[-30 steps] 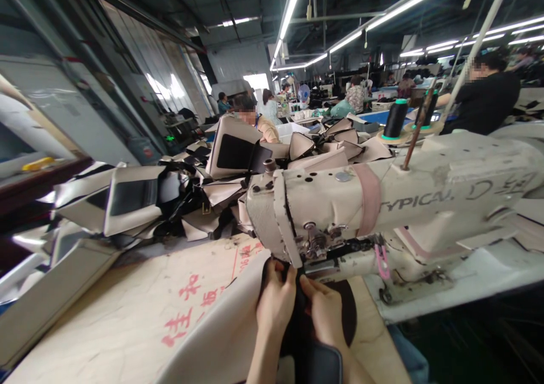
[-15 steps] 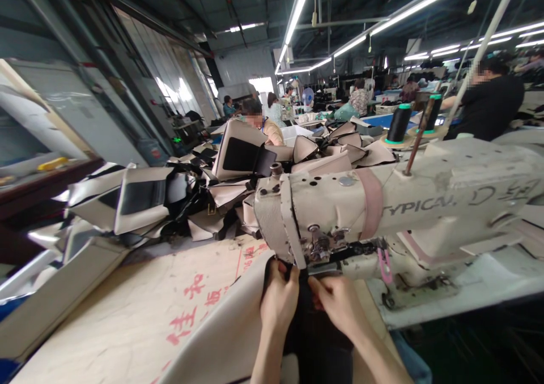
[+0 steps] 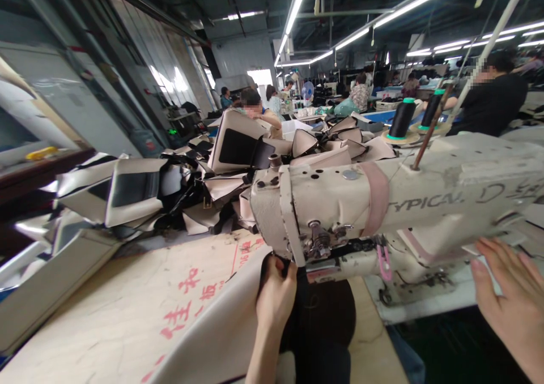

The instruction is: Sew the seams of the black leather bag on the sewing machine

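Note:
Beneath the head of a white sewing machine [image 3: 331, 203], my left hand [image 3: 276, 293] pinches the edge of a beige and black leather-like piece [image 3: 221, 327]. The beige side of the piece slopes down to the left, and its dark part [image 3: 327, 321] hangs over the board below the machine arm. The needle area is hidden behind my fingers and the machine head. Away at the far right, my right hand [image 3: 510, 293] is open, fingers spread, beside the machine's base, with nothing visible in it.
A plywood board [image 3: 140, 304] with red writing surrounds the machine. Beyond it lies a heap of beige and black pieces [image 3: 140, 194]. Black thread spools [image 3: 402, 119] stand behind the machine. A pink clip [image 3: 383, 261] hangs under its arm. Several people work farther back.
My right hand has let go of the dark part and moved right, opening beside the machine's base. My left hand stays at the machine head, still gripping the piece.

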The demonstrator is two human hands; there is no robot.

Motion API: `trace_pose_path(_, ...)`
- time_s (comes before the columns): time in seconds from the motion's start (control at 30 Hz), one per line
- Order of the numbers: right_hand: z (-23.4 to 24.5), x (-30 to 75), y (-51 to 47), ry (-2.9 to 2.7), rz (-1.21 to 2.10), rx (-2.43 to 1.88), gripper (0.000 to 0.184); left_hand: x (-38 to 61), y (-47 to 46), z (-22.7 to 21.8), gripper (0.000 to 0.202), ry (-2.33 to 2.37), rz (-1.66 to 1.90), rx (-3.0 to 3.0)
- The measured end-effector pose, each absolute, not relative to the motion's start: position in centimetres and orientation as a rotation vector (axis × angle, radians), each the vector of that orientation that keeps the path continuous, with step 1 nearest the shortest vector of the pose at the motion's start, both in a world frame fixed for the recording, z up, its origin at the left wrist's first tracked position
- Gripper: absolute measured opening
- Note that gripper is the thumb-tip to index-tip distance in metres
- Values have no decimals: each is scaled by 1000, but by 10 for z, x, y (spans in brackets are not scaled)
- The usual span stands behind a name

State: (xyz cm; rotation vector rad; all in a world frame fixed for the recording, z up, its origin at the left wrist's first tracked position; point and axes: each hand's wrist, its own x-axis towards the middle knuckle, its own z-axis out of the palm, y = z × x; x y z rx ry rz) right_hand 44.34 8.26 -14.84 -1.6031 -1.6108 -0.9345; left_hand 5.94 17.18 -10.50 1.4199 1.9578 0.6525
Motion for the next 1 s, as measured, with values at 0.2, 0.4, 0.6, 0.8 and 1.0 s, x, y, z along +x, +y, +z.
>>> trace_pose_path(0.2, -192, 443, 73, -1701, -921, -1581, 50, 59, 170, -108, 32, 1969, 636, 1407)
trace_pose_path(0.4, -147, 439, 74, -1599, -891, -1598, 42, 61, 165, -111, 36, 2015, 619, 1410)
trace_pose_path(0.6, -125, 342, 77, -1424, -134, -1479, 15, 61, 166, -110, 34, 2051, 577, 1407)
trace_pose_path(0.8, -158, 203, 120, -1305, 1423, -1232, 39, 61, 168, -107, 35, 2028, 583, 1380)
trace_pose_path(1.0, -172, 165, 135, -1017, 1321, -1246, 43, 60, 169, -110, 31, 2002, 597, 1385)
